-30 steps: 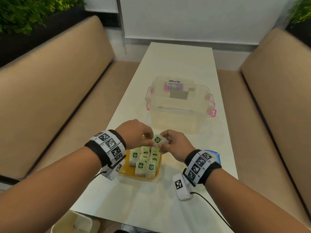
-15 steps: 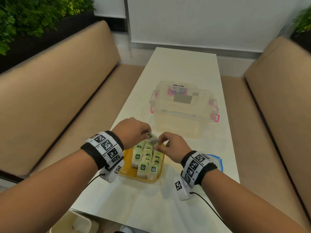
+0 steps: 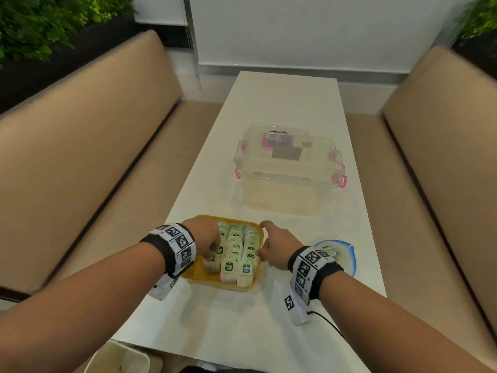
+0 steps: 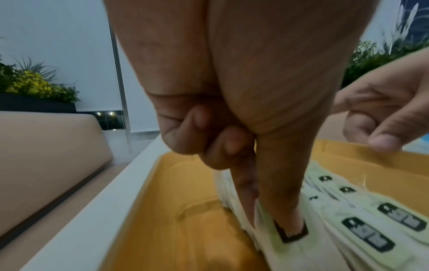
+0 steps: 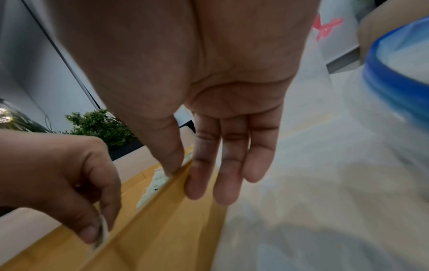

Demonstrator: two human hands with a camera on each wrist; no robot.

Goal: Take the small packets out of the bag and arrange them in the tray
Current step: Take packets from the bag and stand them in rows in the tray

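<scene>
A yellow tray (image 3: 212, 281) near the table's front holds three rows of small white packets (image 3: 237, 251) with green labels, standing upright. My left hand (image 3: 212, 254) reaches down into the left row, where thumb and forefinger pinch one packet (image 4: 279, 244) at its top. The other fingers (image 4: 185, 135) of that hand are curled up. My right hand (image 3: 263, 241) is at the tray's right rim (image 5: 150, 227): its thumb tip touches the rim and its straight fingers (image 5: 227, 174) hang outside the wall, holding nothing. The clear bag (image 3: 343, 255) with a blue edge lies right of the tray, behind my right wrist.
A clear lidded box (image 3: 287, 162) with pink latches stands on the white table (image 3: 285, 98) beyond the tray. Tan benches (image 3: 88, 157) run along both sides. A white bin (image 3: 121, 359) sits below the table's near edge. Potted greenery lines the back corners.
Both hands held one packet above the tray. Now the left hand has brought it down into the left row, and the right hand has let go and moved to the tray's right rim.
</scene>
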